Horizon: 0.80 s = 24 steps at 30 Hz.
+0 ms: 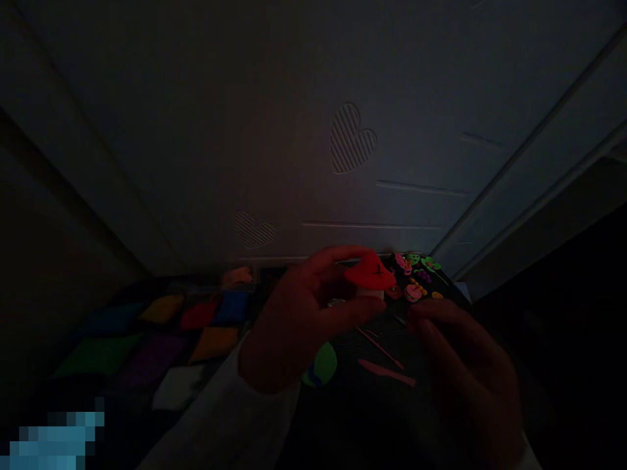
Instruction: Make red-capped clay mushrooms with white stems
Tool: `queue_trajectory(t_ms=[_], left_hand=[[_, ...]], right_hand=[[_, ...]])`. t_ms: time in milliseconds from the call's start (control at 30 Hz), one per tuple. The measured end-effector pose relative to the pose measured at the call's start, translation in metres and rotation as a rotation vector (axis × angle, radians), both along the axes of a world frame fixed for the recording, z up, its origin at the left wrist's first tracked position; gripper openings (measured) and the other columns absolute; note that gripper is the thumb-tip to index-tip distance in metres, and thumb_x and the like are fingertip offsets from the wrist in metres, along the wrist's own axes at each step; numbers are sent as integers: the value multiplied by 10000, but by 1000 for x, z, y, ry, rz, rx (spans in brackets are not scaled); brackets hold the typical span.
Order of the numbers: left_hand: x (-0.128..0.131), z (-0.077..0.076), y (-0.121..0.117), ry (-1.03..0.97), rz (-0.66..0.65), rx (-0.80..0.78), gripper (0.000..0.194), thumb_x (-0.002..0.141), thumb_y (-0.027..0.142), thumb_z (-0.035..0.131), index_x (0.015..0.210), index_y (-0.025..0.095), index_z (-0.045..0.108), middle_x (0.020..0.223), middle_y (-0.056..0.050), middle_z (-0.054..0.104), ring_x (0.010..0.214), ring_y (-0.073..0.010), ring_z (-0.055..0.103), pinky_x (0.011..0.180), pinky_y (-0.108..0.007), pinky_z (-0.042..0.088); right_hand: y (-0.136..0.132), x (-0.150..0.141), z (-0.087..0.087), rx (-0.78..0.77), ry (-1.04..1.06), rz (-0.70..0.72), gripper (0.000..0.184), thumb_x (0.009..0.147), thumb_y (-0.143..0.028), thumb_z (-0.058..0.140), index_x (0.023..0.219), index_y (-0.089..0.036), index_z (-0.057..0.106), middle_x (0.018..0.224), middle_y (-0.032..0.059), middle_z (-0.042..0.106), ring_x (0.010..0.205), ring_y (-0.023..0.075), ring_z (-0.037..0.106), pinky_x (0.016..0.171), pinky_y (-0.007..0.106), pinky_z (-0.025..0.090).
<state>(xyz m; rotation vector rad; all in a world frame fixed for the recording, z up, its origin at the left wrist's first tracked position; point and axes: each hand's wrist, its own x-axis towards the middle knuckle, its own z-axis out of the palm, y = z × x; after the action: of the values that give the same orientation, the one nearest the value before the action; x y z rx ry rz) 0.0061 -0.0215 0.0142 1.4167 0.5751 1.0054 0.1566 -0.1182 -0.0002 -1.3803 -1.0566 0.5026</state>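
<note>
The scene is very dark. My left hand [298, 320] is closed round a small clay mushroom [369, 274] with a red cap and a pale stem, held up above a dark work board [372, 385]. My right hand [465, 372] hovers just right of and below the mushroom, fingers curled together in a pinch; what they hold, if anything, is too dark to make out. On the board beneath lie a thin pink stick [379, 346] and a flat pink modelling tool [386, 372].
Small bright clay pieces [416, 277] in pink, green and orange sit at the board's far right. A green clay lump [323, 365] lies under my left wrist. Coloured clay blocks [196, 320] in a tray lie at left. A pale panel with heart shapes [353, 137] stands behind.
</note>
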Motion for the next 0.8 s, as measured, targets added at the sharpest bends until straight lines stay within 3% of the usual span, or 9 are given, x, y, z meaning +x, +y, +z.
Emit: queue_trajectory(t_ms=[267, 400, 567, 800], left_hand=[[3, 2, -5, 31, 43, 116, 485, 656, 216, 786, 1100, 257, 593, 961, -2, 738, 852, -169, 707, 712, -209, 571], [3, 5, -5, 0, -13, 32, 507, 640, 172, 792, 1099, 251, 590, 933, 3, 744, 852, -169, 708, 700, -200, 571], [0, 6, -4, -118, -146, -175, 429, 634, 126, 797, 1004, 280, 644, 832, 74, 747, 753, -89, 699, 639, -109, 535], [-1, 5, -3, -186, -182, -207, 394, 617, 55, 782, 915, 299, 700, 823, 94, 741, 737, -74, 688, 641, -104, 526]], right_hand=[[0, 0, -11, -57, 52, 60, 102, 782, -334, 673, 875, -335, 714, 844, 0, 676, 740, 138, 644, 529, 186, 524], [5, -6, -9, -2, 71, 96, 102, 815, -318, 645, 893, -356, 699, 828, -31, 685, 720, 103, 644, 521, 141, 504], [8, -11, -5, 147, 61, 108, 118, 848, -315, 611, 934, -344, 686, 808, -44, 684, 693, 75, 629, 556, 125, 507], [3, -8, 10, 181, 49, 39, 98, 818, -343, 644, 903, -335, 692, 841, -34, 634, 687, 86, 614, 467, 129, 488]])
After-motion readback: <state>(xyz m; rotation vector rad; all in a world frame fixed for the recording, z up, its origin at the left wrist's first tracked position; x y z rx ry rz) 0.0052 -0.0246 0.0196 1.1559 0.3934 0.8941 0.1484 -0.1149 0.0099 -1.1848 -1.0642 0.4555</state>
